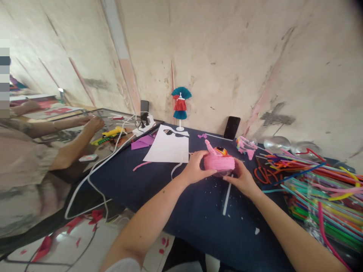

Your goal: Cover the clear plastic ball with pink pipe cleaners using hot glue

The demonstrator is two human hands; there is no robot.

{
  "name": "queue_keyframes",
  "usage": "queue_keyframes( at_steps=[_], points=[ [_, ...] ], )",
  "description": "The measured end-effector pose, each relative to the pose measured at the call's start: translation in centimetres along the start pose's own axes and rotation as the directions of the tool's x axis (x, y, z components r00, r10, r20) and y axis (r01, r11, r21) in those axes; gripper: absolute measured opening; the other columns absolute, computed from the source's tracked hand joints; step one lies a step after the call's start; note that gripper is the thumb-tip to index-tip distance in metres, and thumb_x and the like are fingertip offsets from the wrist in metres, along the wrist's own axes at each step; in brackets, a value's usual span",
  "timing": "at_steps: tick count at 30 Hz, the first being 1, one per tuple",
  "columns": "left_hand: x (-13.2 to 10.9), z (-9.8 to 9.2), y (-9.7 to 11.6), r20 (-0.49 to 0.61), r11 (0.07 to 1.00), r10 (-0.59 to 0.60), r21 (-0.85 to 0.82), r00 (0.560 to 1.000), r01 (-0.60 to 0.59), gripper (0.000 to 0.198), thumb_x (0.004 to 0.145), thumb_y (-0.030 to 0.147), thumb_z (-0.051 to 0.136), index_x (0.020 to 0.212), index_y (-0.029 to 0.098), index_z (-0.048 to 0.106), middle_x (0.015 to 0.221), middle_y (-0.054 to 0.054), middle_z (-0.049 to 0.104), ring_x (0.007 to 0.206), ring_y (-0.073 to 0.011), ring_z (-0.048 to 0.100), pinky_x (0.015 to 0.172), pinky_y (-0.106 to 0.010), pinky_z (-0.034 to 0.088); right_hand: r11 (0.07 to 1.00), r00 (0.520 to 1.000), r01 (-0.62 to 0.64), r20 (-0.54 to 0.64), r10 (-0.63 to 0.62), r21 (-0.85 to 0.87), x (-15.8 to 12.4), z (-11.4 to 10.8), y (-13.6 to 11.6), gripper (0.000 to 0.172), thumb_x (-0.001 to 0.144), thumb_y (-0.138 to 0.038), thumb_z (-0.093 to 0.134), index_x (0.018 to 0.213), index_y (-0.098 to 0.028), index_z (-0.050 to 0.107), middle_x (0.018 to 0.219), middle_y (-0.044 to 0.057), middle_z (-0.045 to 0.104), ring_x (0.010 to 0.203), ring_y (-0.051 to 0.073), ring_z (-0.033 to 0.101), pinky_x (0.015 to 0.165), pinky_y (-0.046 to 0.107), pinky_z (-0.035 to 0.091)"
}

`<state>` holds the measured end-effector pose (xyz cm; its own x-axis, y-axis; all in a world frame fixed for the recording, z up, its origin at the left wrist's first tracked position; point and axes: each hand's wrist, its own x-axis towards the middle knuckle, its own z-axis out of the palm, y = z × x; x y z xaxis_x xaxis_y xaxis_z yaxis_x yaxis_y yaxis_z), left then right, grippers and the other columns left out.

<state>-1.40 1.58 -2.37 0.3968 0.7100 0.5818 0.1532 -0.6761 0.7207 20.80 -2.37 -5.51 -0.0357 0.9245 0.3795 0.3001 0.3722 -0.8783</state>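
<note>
Pink bundle point(219, 164), flashing orange on top! White paper point(170, 148) left of it, multicoloured stems point(326, 206) right, navy cloth point(193, 213) beneath!

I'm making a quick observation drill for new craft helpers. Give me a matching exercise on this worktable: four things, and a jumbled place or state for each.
1. pink fuzzy object
2. white sheet
3. coloured fuzzy sticks
4. red-and-teal figure

A. heaped at the right side of the dark tabletop
B. standing upright by the wall
C. between the left hand and the right hand
D. lying flat, left of both hands

Pairs: 1-C, 2-D, 3-A, 4-B
</note>
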Motion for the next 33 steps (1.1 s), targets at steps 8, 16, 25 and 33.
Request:
queue_keyframes(
  at_steps=[8, 16, 25, 33],
  points=[
    [0.4, -0.6, -0.1, 0.073, 0.985, -0.078, -0.146, 0.994, 0.088, 0.042, 0.079, 0.033, 0.061, 0.118, 0.02, 0.054, 0.12, -0.01, 0.057, 0.11, -0.0251, 0.052, 0.098, -0.042, 0.037, 0.995, 0.998, -0.065, 0.031, 0.063, 0.073, 0.4, -0.5, -0.4, 0.075, 0.057, -0.042, 0.081, 0.12, -0.022, 0.045, 0.125, 0.013, 0.058, 0.114, 0.027, 0.055, 0.1, 0.048, 0.041],
    [0.8, -0.5, -0.3, 0.072, 0.964, -0.221, -0.135, 0.973, 0.229, 0.032, 0.083, 0.034, 0.055, 0.111, 0.018, 0.058, 0.1, -0.007, 0.064, 0.091, -0.0201, 0.057, 0.084, -0.034, 0.043, 0.991, 0.994, -0.107, 0.033, 0.105, 0.075, 0.3, -0.3, -1.1, 0.068, 0.058, -0.044, 0.079, 0.114, -0.02, 0.05, 0.117, 0.012, 0.063, 0.106, 0.028, 0.06, 0.092, 0.046, 0.047],
    [0.9, -0.8, -0.4, 0.071, 0.96, -0.255, -0.099, 0.964, 0.261, 0.032, 0.084, 0.038, 0.053, 0.107, 0.017, 0.06, 0.089, -0.005, 0.065, 0.081, -0.0183, 0.057, 0.076, -0.032, 0.043, 0.99, 0.992, -0.124, 0.013, 0.125, -0.061, 0.1, -0.1, -1.7, 0.062, 0.06, -0.044, 0.076, 0.111, -0.018, 0.051, 0.113, 0.013, 0.064, 0.102, 0.027, 0.061, 0.09, 0.044, 0.047],
    [0.9, -1.3, -0.9, 0.163, 0.976, -0.218, 0.036, 0.962, 0.215, 0.029, 0.084, 0.032, 0.053, 0.109, 0.018, 0.058, 0.102, -0.006, 0.066, 0.088, -0.0177, 0.06, 0.084, -0.033, 0.045, 0.862, 0.998, -0.063, -0.037, 0.052, -0.503, -0.1, 0.7, -0.8, 0.063, 0.057, -0.045, 0.074, 0.11, -0.016, 0.059, 0.106, 0.013, 0.066, 0.099, 0.03, 0.061, 0.088, 0.046, 0.047]
  ],
)
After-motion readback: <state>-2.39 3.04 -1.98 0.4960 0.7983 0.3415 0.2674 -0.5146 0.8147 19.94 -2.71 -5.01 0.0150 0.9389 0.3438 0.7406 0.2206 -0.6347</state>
